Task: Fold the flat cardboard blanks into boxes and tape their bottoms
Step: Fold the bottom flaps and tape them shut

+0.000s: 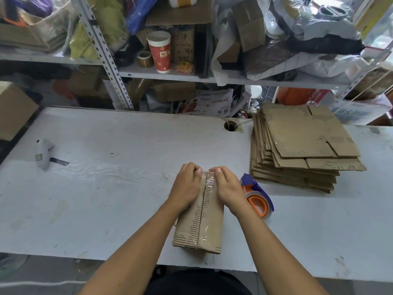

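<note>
Box (200, 222): brown corrugated cardboard w/ clear glossy tape (207, 179) along the centre seam. Stack of flat blanks (302, 145): same brown, scuffed pale in patches. Tape dispenser (256, 194): blue body, orange core. Table (127, 167): white-grey, dark scratches & smudges. Paper cup (160, 52): red w/ white rim & yellow logo. Tape roll (145, 58) on shelf: tan. Shelf upright (102, 52): light grey, row of punched holes. Utility knife (43, 154): grey handle, dark blade.

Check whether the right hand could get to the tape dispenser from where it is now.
Probably yes. The tape dispenser lies on the table right beside the right hand, with nothing between them. That hand is busy pressing tape on the box, so it must let go first.
</note>
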